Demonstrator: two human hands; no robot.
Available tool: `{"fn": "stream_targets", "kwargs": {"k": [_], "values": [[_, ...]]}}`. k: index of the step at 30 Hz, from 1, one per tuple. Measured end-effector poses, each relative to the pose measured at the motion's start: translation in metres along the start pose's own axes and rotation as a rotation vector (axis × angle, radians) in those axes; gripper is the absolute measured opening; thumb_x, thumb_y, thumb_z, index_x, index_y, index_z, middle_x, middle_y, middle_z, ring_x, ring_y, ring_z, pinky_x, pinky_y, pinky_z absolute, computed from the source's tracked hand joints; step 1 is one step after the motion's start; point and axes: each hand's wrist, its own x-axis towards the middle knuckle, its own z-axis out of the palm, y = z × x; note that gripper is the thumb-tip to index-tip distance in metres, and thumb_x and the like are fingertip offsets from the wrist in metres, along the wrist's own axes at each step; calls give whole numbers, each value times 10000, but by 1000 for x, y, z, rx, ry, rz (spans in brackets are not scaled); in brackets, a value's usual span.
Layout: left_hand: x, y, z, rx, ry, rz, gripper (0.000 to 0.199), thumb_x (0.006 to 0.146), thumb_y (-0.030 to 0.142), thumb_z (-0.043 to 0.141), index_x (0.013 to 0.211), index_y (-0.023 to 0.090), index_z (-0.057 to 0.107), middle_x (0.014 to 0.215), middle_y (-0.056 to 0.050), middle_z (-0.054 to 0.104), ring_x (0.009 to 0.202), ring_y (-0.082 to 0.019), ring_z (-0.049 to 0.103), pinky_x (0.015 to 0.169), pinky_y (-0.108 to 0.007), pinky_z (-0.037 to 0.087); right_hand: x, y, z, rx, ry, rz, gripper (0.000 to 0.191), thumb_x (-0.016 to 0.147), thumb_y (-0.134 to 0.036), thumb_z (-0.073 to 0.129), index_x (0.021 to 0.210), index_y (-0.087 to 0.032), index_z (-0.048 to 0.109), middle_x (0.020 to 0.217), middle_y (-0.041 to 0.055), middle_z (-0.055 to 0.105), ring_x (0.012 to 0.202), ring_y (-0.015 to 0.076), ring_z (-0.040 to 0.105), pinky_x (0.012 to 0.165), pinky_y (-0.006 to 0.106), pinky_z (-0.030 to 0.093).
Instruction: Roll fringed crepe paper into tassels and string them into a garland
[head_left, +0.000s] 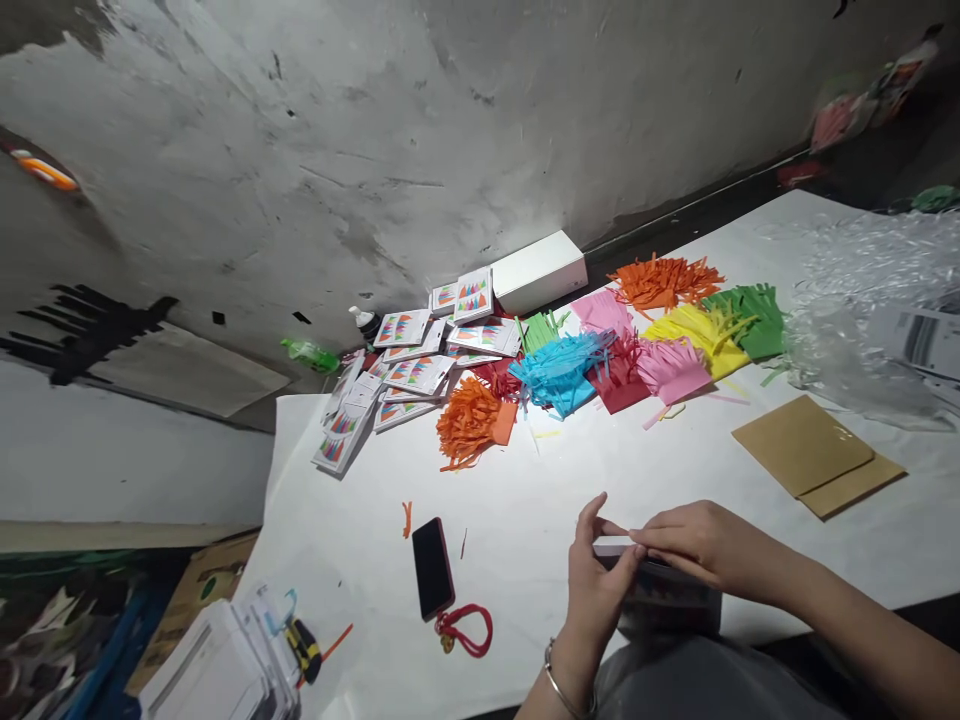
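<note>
At the table's near edge, my left hand [598,572] grips the side of a small flat box [666,598] with a white top edge and a dark, shiny face. The fingers of my right hand [686,540] are pressed together on that top edge, meeting my left thumb. Part of the box is hidden by my hands, and its contents are too dim to make out. A metal bracelet [553,682] circles my left wrist. Farther up the table lie fringed tissue paper bundles, among them an orange one [474,424], a blue one [564,368] and a yellow one [701,335].
White printed boxes [420,372] are piled at the back left beside a long white box [540,272]. A black phone [433,568] with a red strap [474,632] lies left of my hands. Brown cardboard [810,450] and clear plastic bags [862,310] are at right; a yellow-black cutter [304,648] is lower left.
</note>
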Motion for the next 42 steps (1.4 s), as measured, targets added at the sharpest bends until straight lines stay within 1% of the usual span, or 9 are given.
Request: {"fn": "stream_targets", "kwargs": {"k": [5,11,15,17,20,22,24,37,42], "values": [[-9,4,3,-81,-62,64,715,802,298,704,1420,255,348,1136,-68,619,1051,-208,588,962,-403,477,0,13,-7,64,-84,6,297,1009,-250,470,1240,-280,656,1055,30,741,894,153,709,768,231,530],[-9,-6,3,-119,-13,77,638,824,381,707,1379,283,408,1157,-69,608,995,-206,596,917,-401,484,4,-2,1,-77,-120,13,318,975,-223,479,1236,-240,660,1094,86,728,920,210,712,764,290,557],[-8,-15,0,-72,82,148,491,869,361,664,1307,250,474,1088,-77,627,977,-208,606,875,-374,494,-8,3,-6,16,-95,115,324,988,-261,471,1254,-269,654,1166,54,717,1021,206,691,862,298,551],[-10,-16,-2,31,160,242,379,895,311,630,1250,246,514,1082,-82,624,975,-208,607,845,-361,496,-19,11,-11,80,-71,196,313,999,-321,474,1245,-286,665,1183,30,716,1058,205,681,905,299,539],[-12,-12,3,360,287,584,120,901,245,618,1018,260,640,993,-54,639,956,-213,587,912,-411,432,-27,18,-12,155,-39,269,320,1005,-374,466,1217,-285,689,1175,24,721,1074,218,676,936,322,531],[-12,-5,12,552,298,783,64,897,213,625,883,257,670,890,-19,663,920,-202,580,996,-457,334,-25,16,-9,199,-28,292,324,1001,-389,470,1196,-275,703,1153,30,730,1057,227,681,927,335,538],[-11,4,23,629,241,847,99,898,172,614,860,244,668,813,11,685,858,-174,580,1010,-451,288,-22,12,-8,243,-25,305,321,996,-396,479,1164,-266,719,1129,34,738,1039,231,687,913,340,545],[-4,18,41,607,159,778,126,897,99,590,852,203,643,875,-10,704,808,-160,578,851,-379,326,-24,9,-15,401,-43,282,330,1002,-367,490,1298,-326,630,1275,7,669,1176,216,623,1025,349,491],[-5,23,27,657,167,645,104,896,160,594,922,230,666,906,-26,698,849,-199,595,924,-468,297,-43,17,12,190,135,219,398,942,-288,606,1341,-292,595,1328,32,633,1215,209,596,1039,320,490]]}}
